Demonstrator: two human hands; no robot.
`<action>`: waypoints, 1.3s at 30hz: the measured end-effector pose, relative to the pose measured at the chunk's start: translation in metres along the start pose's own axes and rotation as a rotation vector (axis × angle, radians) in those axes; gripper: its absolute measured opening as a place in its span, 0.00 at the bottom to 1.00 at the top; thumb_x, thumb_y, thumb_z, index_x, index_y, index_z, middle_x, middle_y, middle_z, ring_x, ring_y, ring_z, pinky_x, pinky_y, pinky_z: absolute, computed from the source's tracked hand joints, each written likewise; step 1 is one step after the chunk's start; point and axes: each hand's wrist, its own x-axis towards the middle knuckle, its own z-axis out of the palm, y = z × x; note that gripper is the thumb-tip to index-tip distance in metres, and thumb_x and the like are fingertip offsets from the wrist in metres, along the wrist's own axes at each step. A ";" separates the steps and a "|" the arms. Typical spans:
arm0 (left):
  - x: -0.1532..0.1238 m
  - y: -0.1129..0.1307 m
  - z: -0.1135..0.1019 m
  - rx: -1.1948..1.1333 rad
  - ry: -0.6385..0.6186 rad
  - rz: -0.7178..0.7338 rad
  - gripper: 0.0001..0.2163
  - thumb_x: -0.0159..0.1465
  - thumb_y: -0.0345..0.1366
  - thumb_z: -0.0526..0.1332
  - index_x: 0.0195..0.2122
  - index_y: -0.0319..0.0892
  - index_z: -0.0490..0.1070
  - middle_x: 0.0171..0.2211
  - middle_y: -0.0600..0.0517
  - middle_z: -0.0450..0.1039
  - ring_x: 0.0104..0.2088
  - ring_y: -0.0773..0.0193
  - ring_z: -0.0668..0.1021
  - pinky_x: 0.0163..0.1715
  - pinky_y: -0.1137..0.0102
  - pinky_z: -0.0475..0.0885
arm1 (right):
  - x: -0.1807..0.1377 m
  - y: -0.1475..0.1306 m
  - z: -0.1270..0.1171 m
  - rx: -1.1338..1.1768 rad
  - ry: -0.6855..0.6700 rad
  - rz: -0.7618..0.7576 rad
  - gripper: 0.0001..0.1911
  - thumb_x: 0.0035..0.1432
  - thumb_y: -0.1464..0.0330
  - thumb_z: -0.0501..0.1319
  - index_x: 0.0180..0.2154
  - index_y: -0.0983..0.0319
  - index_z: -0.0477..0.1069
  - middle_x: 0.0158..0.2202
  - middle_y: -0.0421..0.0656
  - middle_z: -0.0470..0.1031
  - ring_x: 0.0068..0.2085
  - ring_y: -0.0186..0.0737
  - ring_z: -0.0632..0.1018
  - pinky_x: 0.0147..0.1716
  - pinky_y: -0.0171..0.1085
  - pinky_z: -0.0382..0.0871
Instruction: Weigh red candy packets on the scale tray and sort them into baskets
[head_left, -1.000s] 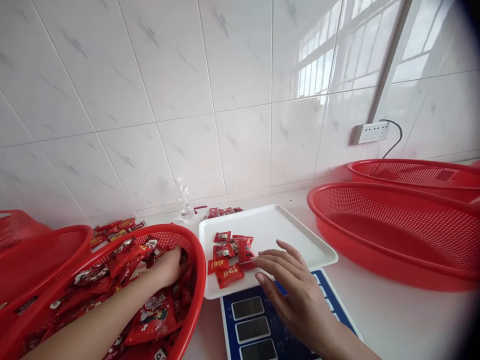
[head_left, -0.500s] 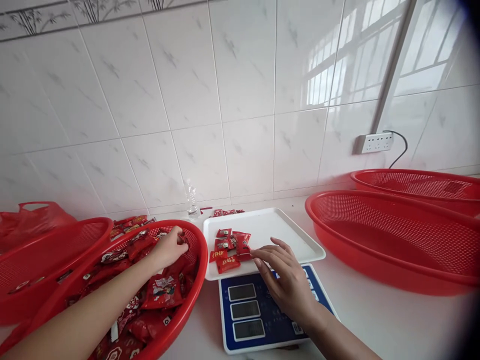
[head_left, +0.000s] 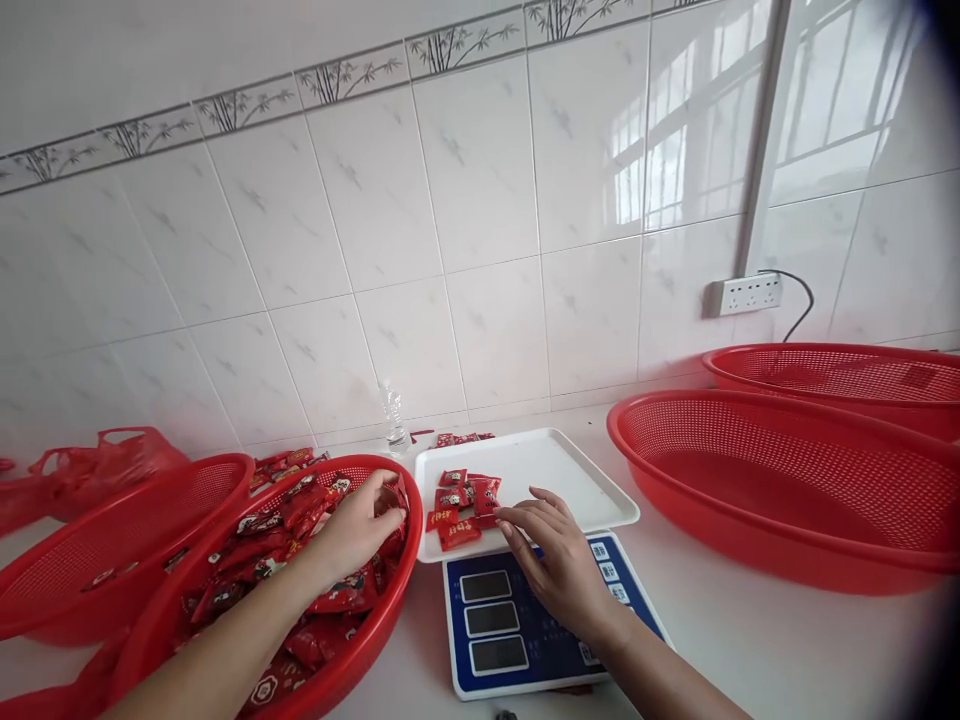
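Red packets (head_left: 461, 505) on white tray (head_left: 570, 470) by our right hand (head_left: 559, 555), fingers spread flat; our left hand (head_left: 360, 525) curled, pinching packet in red basket (head_left: 390, 625).

two empty red baskets (head_left: 780, 490) right, water bottle (head_left: 394, 420) by tiled wall, socket (head_left: 742, 294), red bag (head_left: 112, 460) left.

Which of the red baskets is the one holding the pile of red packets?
The basket under the left hand, just left of the white tray. It is heaped with red packets; the two large baskets on the right look empty.
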 end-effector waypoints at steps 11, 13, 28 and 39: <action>0.038 0.029 0.031 0.328 -0.070 0.229 0.15 0.55 0.32 0.56 0.45 0.45 0.66 0.39 0.52 0.73 0.39 0.60 0.74 0.40 0.68 0.68 | -0.001 0.000 -0.002 0.019 0.007 -0.027 0.12 0.62 0.73 0.53 0.45 0.56 0.69 0.31 0.39 0.77 0.33 0.35 0.77 0.47 0.46 0.66; 0.047 0.030 0.038 0.440 -0.069 0.301 0.15 0.54 0.29 0.56 0.44 0.45 0.67 0.41 0.51 0.72 0.43 0.57 0.73 0.42 0.67 0.67 | -0.001 0.002 -0.001 0.026 -0.004 -0.015 0.12 0.62 0.73 0.53 0.46 0.56 0.68 0.31 0.39 0.77 0.33 0.35 0.76 0.47 0.46 0.65; -0.001 0.037 0.016 0.305 -0.170 0.200 0.22 0.59 0.32 0.55 0.56 0.50 0.63 0.57 0.53 0.64 0.58 0.55 0.66 0.57 0.63 0.60 | 0.001 0.010 0.006 -0.306 -0.288 0.145 0.15 0.61 0.68 0.54 0.50 0.60 0.67 0.52 0.51 0.70 0.52 0.50 0.71 0.51 0.57 0.62; -0.070 -0.002 0.111 0.257 0.305 1.329 0.11 0.62 0.24 0.47 0.29 0.40 0.67 0.20 0.54 0.72 0.22 0.68 0.74 0.23 0.76 0.69 | 0.053 0.014 0.013 -0.043 -0.784 0.206 0.28 0.54 0.65 0.60 0.58 0.54 0.61 0.57 0.46 0.65 0.58 0.49 0.63 0.53 0.47 0.60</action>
